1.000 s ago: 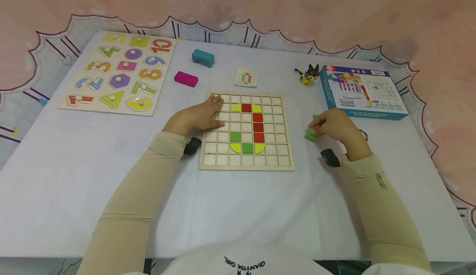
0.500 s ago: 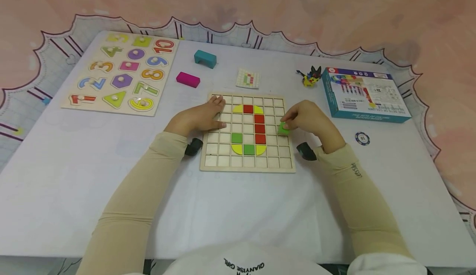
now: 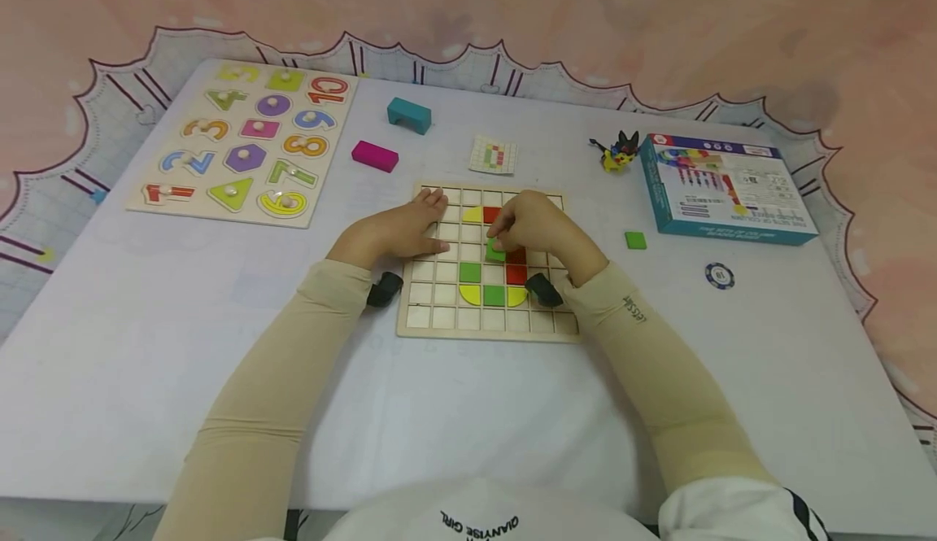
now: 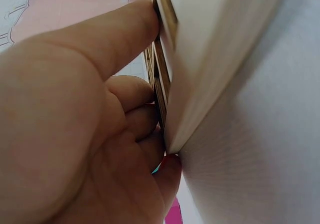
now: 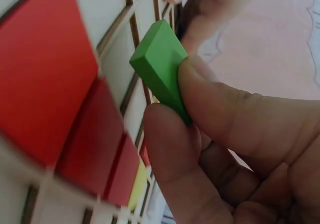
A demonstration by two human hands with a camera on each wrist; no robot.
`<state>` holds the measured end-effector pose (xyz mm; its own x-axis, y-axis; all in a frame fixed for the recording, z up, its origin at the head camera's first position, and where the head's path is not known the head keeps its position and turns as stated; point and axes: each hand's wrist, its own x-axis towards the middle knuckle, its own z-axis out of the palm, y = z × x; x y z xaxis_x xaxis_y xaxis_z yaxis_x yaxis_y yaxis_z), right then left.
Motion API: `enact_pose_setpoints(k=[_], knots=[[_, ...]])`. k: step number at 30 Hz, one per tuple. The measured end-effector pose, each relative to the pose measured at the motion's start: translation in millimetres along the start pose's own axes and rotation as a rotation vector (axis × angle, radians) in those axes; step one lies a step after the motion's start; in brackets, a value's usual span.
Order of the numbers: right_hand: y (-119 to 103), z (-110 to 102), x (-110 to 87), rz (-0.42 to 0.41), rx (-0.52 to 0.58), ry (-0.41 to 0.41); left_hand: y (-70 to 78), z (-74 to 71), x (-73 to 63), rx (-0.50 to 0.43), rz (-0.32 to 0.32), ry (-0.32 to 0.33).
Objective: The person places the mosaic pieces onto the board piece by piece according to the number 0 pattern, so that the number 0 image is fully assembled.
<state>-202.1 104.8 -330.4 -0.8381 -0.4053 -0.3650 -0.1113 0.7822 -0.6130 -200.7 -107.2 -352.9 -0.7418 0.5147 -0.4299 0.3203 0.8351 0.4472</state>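
Note:
A wooden grid board (image 3: 432,317) lies mid-table with red squares (image 3: 516,275), green squares (image 3: 470,272) and yellow quarter-round pieces (image 3: 470,294) in some cells. My right hand (image 3: 542,228) pinches a green square tile (image 5: 162,63) between thumb and fingers, tilted just above the board's middle; in the head view this hand covers part of the upper right cells. My left hand (image 3: 398,232) rests spread on the board's left edge, its fingertips touching the frame, also seen in the left wrist view. Another green tile (image 3: 635,240) lies loose on the table at the right.
A pattern card (image 3: 494,155) lies behind the board. Around it are a teal bridge block (image 3: 409,115), a magenta block (image 3: 375,156), a number puzzle (image 3: 241,138), a small toy figure (image 3: 616,152), a teal-edged box (image 3: 732,187) and a round chip (image 3: 720,276).
My right hand has picked up one green tile from the right side of the table and carried it left over the board. My left hand stays at the board's edge.

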Motion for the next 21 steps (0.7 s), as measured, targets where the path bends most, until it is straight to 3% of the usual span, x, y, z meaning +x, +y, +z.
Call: enact_pose_setpoints(k=[11,21], knots=[[-15.6,13.4,20.7,-0.081,-0.09,-0.048,-0.5,-0.5,-0.4,0.004,0.004,0.004],[-18.9,18.2,24.5,-0.073,-0.08,-0.075,-1.0,0.0,-0.6,0.004,0.01,0.008]])
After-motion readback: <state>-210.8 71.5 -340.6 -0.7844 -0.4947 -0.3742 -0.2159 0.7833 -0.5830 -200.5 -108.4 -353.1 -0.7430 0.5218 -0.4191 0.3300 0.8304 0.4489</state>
